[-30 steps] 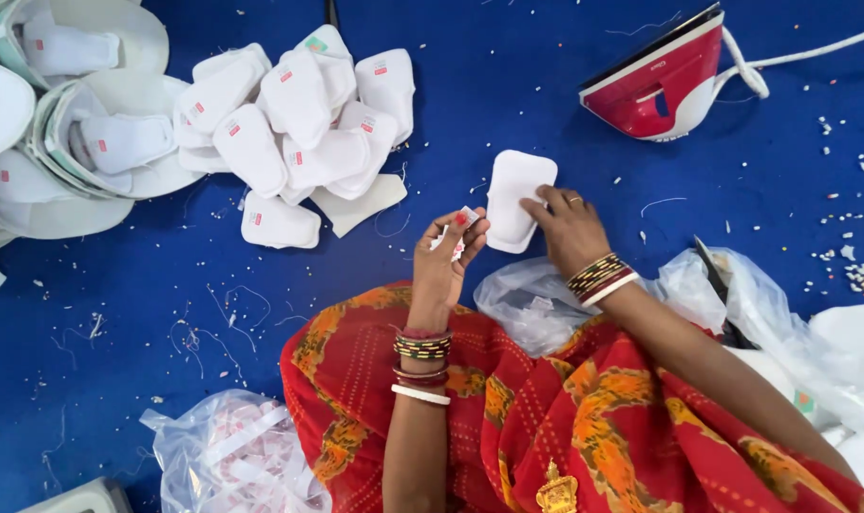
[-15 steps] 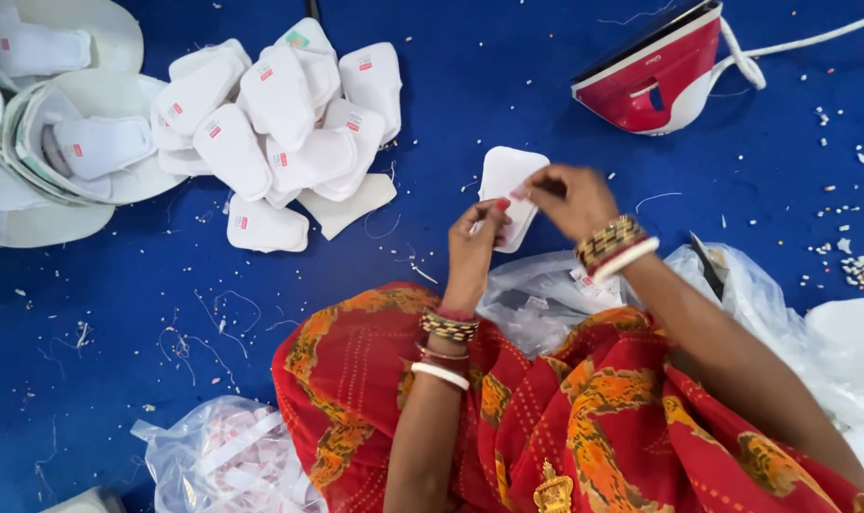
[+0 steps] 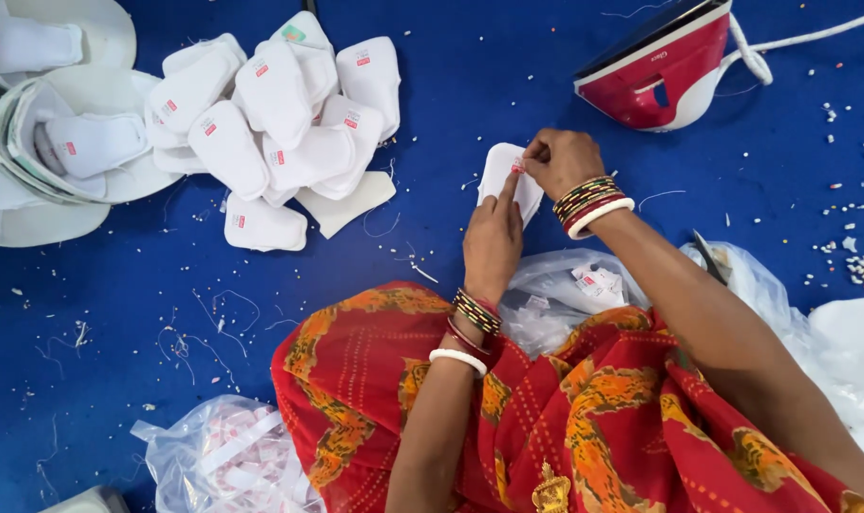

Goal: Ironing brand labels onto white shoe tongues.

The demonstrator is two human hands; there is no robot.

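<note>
Right hand point(image 3: 560, 161) fingers pinch a small red tag point(image 3: 518, 167) against the white pad point(image 3: 500, 171); left hand point(image 3: 492, 242) fingers press the pad flat.

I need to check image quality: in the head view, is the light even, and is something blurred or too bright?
Head view: light is soft and even, shadows faint; both hands, left hand and right hand, look sharp on the white pad; the white pile is slightly overexposed, losing detail.

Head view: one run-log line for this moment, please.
left hand: finger on white pad piece | right hand: pinching small red tag on it | iron: beyond, on blue surface
</note>
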